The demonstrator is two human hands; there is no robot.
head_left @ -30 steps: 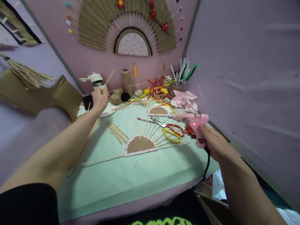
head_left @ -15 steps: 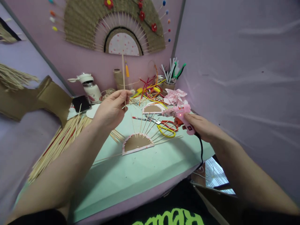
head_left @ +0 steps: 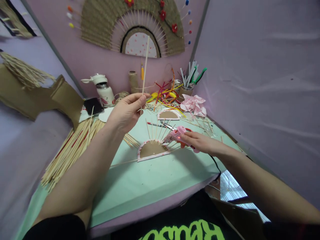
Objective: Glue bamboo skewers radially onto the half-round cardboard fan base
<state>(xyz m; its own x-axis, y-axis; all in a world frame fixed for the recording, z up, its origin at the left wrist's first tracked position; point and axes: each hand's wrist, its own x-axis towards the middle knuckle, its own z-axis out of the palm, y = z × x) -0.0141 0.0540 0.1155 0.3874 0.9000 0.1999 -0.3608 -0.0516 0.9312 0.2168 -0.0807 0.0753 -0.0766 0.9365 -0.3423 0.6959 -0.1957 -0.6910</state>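
Between thumb and fingers, my left hand (head_left: pixel 130 108) pinches a thin wooden stick (head_left: pixel 146 63), held upright above the table. My right hand (head_left: pixel 200 141) grips a pink glue gun (head_left: pixel 178 134) with a lit red light. Its nozzle points left and down, over the right part of a half-round cardboard piece (head_left: pixel 151 150) edged in pink-and-white cloth. Several sticks fan out from the curved edge of that piece. Scissors (head_left: pixel 168 124) and a red pen (head_left: pixel 155 124) lie behind it, partly hidden by the glue gun.
A bundle of sticks (head_left: pixel 72 146) lies at the left. Farther back are a second half-round piece (head_left: pixel 168 115), a white bottle (head_left: pixel 105 91), a twine roll (head_left: pixel 133 81), crumpled pink cloth (head_left: pixel 193 105) and a holder of glue sticks (head_left: pixel 186 91). A large fan (head_left: pixel 100 28) hangs on the wall.
My right hand has brought the glue gun down and left to the cardboard piece. My left hand still holds the stick, which now leans slightly right. The view has shifted a little.
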